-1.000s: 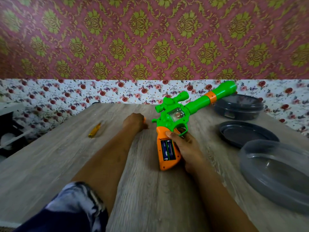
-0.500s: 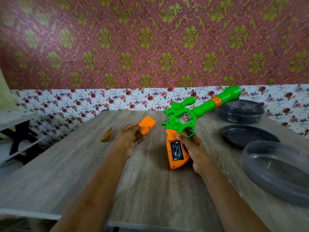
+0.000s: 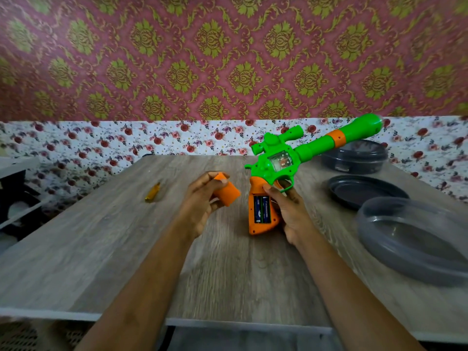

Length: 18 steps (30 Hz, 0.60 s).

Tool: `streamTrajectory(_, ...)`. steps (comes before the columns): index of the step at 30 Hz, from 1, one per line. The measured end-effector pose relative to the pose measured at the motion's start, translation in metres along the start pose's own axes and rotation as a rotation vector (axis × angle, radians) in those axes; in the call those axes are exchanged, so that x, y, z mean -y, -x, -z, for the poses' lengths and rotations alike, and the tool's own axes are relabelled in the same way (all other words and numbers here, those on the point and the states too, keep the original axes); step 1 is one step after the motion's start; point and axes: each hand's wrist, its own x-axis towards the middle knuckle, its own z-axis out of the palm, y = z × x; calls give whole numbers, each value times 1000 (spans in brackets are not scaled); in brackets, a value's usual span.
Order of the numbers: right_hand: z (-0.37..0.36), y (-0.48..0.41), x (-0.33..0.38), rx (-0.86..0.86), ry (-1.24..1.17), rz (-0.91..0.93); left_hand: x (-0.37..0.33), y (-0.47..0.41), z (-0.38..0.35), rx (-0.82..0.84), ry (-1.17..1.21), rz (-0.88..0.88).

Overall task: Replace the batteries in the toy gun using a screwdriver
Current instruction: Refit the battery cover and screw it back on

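Observation:
A green toy gun point(image 3: 298, 153) with an orange grip stands tilted above the wooden table point(image 3: 126, 249), barrel pointing up and right. My right hand point(image 3: 291, 211) holds it by the grip and trigger guard. The grip's compartment is open and two dark batteries point(image 3: 262, 209) sit inside. My left hand point(image 3: 202, 201) holds the orange battery cover point(image 3: 226, 192) just left of the grip, a small gap apart. A yellow-handled screwdriver point(image 3: 152, 192) lies on the table further left.
At the right stand a dark lidded round container point(image 3: 354, 158), a dark shallow lid point(image 3: 364, 191) and a translucent grey round tub point(image 3: 415, 239). A white shelf unit point(image 3: 17, 193) is left of the table. The patterned wall is behind.
My left hand picked the orange cover off the table and brought it closer to the grip. The gun stayed in my right hand. The view shifted.

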Motion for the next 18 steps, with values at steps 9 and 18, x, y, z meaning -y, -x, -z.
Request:
streamTrajectory(9,-1,-2,-5,24,101,-14,7,-2,-3,79,-130,33)
streamTrajectory(18,0,-5,-7,57,128,15,11,-1,-10,176,-350,-73)
